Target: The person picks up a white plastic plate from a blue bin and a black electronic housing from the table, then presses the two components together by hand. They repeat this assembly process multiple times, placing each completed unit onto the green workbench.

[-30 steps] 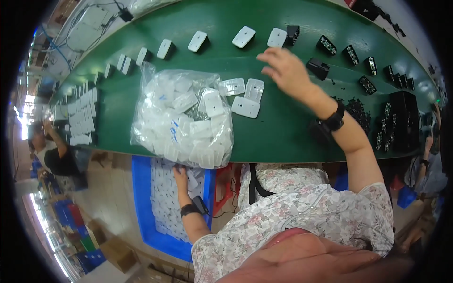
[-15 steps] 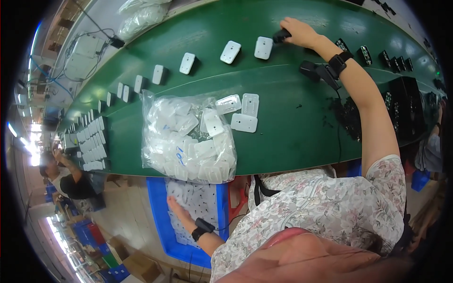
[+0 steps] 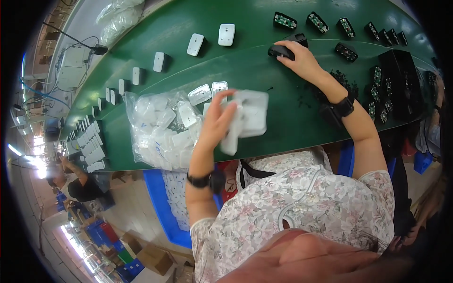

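Observation:
My left hand (image 3: 218,120) is over the near part of the green table, fingers closed on several white plastic covers (image 3: 252,113), blurred by motion. Beside and partly behind it lie loose white covers (image 3: 200,95) and a clear bag (image 3: 163,134) full of more. Farther off to the right, my right hand (image 3: 302,60) is closed around a small black plastic piece (image 3: 281,52) just above or on the table; which one I cannot tell. Another black part (image 3: 298,39) shows just behind those fingers.
Black housings with green circuit boards (image 3: 317,22) stand along the far right. Small black pieces (image 3: 347,80) are heaped near my right wrist, beside a black box (image 3: 401,85). White-topped units (image 3: 195,45) run leftward in a row. A blue bin (image 3: 158,198) sits below the table edge.
My left hand has risen from the blue bin to above the table with white covers. My right hand has come nearer, a black piece in its grip. The view has shifted too.

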A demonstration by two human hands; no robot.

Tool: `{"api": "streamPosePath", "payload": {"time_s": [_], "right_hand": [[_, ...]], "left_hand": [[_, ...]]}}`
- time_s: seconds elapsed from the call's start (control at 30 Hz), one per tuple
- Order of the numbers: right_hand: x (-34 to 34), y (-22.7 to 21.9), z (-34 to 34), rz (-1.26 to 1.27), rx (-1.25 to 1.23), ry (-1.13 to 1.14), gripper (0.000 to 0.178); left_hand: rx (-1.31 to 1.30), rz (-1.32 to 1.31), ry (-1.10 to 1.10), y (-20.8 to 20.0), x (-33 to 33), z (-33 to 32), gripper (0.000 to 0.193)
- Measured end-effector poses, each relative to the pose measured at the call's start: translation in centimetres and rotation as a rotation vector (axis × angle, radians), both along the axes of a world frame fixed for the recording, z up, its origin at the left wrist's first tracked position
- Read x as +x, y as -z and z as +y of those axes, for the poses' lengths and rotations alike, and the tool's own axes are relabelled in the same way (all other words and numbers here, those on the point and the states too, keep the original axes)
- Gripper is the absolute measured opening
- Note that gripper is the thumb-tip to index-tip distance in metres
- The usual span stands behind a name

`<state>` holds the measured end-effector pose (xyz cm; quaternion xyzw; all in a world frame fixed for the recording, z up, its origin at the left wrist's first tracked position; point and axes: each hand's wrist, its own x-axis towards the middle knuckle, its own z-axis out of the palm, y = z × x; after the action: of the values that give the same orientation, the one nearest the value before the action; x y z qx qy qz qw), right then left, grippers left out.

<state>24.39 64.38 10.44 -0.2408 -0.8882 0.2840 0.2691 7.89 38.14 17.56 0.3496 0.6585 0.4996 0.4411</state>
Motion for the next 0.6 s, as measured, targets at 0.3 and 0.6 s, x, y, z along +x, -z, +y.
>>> {"api": "streamPosePath", "payload": {"time_s": [0.3,0.6], "right_hand": [[2.6,-2.7,-4.3,-0.215,0.041,0.049,0.066],[3.8,-3.5,-4.0,-0.232,0.065,-0.012,0.061]], "left_hand": [[-0.079,0.524,0.172,3.5,-1.0,7.9,0.029],[-0.134,1.2,0.234,0.7,0.3,5.0,0.035]]}}
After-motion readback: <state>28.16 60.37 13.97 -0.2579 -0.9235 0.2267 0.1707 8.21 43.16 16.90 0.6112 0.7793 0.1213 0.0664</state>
